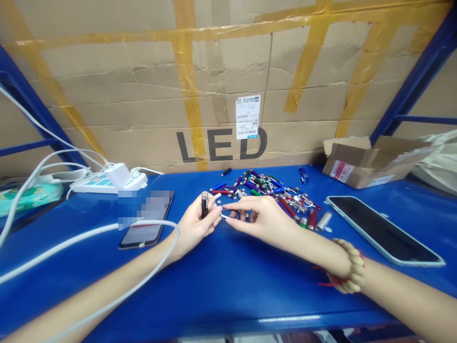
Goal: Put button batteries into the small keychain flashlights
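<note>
My left hand (200, 221) is closed around a small black cylinder (204, 206), held upright, that looks like a mini flashlight. Just to its right, my right hand (262, 216) has its thumb and index finger curled in a pinch by the left fingertips. A thin silvery piece (224, 216) shows between the two hands; its kind is too small to tell. Behind the hands lies a loose pile of small colored metal tubes (257, 192), in blue, red, green and purple, mixed with rings, clips and small round discs.
A phone (144, 233) lies left, crossed by a white cable (107, 228). Another phone (383, 228) lies right. A white power strip (96, 183) with a charger stands back left, an open carton (357, 164) back right. A large taped cardboard box (150, 105) walls the blue table (250, 290).
</note>
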The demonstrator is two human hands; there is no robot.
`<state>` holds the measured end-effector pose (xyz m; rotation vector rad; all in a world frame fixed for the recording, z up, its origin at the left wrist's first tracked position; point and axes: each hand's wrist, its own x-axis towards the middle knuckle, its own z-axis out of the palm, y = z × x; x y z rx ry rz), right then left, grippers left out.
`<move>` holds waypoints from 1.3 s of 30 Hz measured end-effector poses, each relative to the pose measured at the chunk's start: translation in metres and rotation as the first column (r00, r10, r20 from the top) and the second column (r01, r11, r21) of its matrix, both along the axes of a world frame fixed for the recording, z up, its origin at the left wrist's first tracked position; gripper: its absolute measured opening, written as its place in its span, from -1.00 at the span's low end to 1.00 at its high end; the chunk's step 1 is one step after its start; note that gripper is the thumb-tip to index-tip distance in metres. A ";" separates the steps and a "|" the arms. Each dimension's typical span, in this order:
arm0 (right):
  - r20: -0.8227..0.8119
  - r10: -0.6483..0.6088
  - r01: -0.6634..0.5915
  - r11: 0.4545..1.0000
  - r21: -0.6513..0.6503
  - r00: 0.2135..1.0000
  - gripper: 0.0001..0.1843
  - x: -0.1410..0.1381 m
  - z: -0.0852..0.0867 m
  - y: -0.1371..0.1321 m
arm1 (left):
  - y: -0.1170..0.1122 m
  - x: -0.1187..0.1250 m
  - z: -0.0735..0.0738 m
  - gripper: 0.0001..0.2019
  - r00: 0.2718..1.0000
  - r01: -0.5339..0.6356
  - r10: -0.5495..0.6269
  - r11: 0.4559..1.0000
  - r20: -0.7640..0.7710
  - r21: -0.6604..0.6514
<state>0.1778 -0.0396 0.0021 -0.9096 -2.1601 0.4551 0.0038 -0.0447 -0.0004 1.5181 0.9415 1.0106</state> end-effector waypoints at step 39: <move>-0.106 0.002 -0.002 1.000 0.001 0.994 -0.93 -0.004 0.002 -0.003 | -0.002 -0.001 -0.001 -0.76 0.986 0.151 -0.163 0.965 -0.044 -0.214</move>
